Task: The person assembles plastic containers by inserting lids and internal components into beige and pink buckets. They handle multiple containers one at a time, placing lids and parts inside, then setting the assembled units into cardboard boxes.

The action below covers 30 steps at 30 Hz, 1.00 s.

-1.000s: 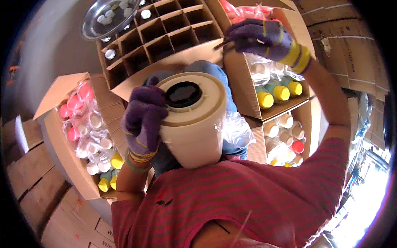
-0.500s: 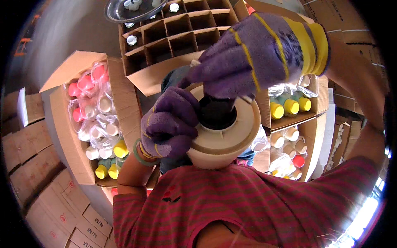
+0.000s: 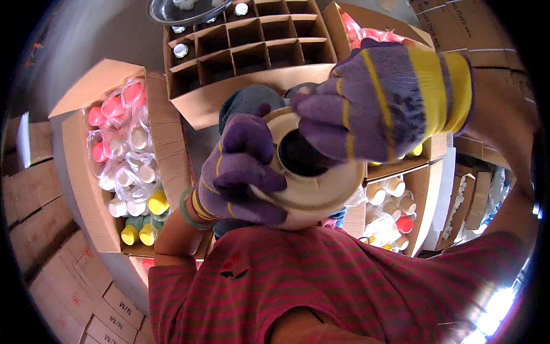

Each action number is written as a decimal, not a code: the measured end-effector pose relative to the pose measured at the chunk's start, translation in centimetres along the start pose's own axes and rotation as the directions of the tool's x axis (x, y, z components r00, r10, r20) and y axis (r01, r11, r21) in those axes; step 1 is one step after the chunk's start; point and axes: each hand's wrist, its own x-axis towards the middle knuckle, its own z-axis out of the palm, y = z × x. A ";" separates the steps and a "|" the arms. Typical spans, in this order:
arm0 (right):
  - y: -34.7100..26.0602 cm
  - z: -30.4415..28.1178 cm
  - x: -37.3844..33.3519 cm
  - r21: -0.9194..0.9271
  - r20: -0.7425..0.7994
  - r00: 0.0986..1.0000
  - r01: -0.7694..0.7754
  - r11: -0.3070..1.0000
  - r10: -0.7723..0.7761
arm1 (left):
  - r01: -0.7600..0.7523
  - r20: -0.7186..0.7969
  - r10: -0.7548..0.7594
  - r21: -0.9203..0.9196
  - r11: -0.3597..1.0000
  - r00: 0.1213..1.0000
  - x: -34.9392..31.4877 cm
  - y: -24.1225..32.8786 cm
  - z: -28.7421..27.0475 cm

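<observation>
A cream round plastic vessel (image 3: 321,198) with a wide rim and a dark round opening sits against my lap and stomach. My left hand (image 3: 243,166), in a purple knit glove with yellow stripes, is closed on the left side of its rim. My right hand (image 3: 372,106), gloved the same way, is over the right edge of the opening. Its fingers are bent and pressed together, and their tips are partly hidden. Whether they hold anything cannot be made out. The inside of the opening is too dark to read.
Ahead stands a divided carton (image 3: 246,63) with a few white-capped pieces, a metal bowl (image 3: 189,12) at its corner. An open box of bagged bottles with coloured caps (image 3: 132,132) is at left, another box (image 3: 395,212) at right. Stacked cartons (image 3: 69,286) line the lower left.
My right hand has moved right and slightly down, its fingers coming up from the opening to its right edge. My left hand's fingers have spread further over the rim, and the vessel has tilted a little.
</observation>
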 end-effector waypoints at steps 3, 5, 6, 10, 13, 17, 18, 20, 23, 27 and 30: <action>-1.9 1.3 0.2 -0.156 0.363 0.881 -0.264 0.952 0.304 | 0.042 -0.107 -0.030 0.113 0.993 0.994 -0.1 -1.0 0.9; -2.5 1.7 0.4 -0.075 0.293 0.847 -0.443 0.893 0.444 | 0.037 -0.126 -0.011 0.206 0.978 0.992 0.6 -0.9 2.3; -3.0 1.8 0.4 -0.031 0.259 0.816 -0.529 0.848 0.518 | 0.032 -0.130 0.001 0.252 0.967 0.992 0.9 -0.8 3.1; -1.6 0.7 0.5 0.360 0.747 0.200 -0.923 -0.133 0.635 | 0.047 -0.055 -0.029 0.355 0.934 0.998 1.4 0.0 4.3; -3.1 -0.5 0.3 0.393 0.726 0.207 -0.907 -0.148 0.656 | -0.020 -0.040 0.034 0.297 0.955 0.999 0.9 0.3 4.1; -1.0 0.7 -2.8 0.528 0.238 0.782 -0.602 0.599 0.576 | 0.005 -0.093 0.009 0.152 0.988 0.996 0.4 -0.9 2.8; 0.2 0.4 -3.3 0.439 0.141 0.896 -0.438 0.784 0.421 | 0.003 -0.063 0.005 0.115 0.993 0.998 0.2 -1.7 2.2; 2.5 1.1 -3.7 0.221 -0.149 0.989 0.014 0.975 0.020 | 0.002 -0.059 0.005 0.113 0.994 0.998 -0.2 -2.3 1.8; 2.2 -0.1 -3.1 0.032 0.028 0.977 0.210 0.977 -0.211 | 0.017 -0.058 -0.013 0.073 0.997 0.998 -0.7 -3.9 0.6; 2.8 0.4 -2.6 0.036 0.085 0.969 0.231 0.972 -0.233 | 0.069 -0.040 -0.073 -0.099 0.993 0.997 -0.3 -4.3 -0.1; 4.0 0.6 -2.1 0.038 0.087 0.957 0.275 0.961 -0.277 | 0.051 0.040 -0.044 -0.175 0.983 0.998 0.3 -5.3 -1.5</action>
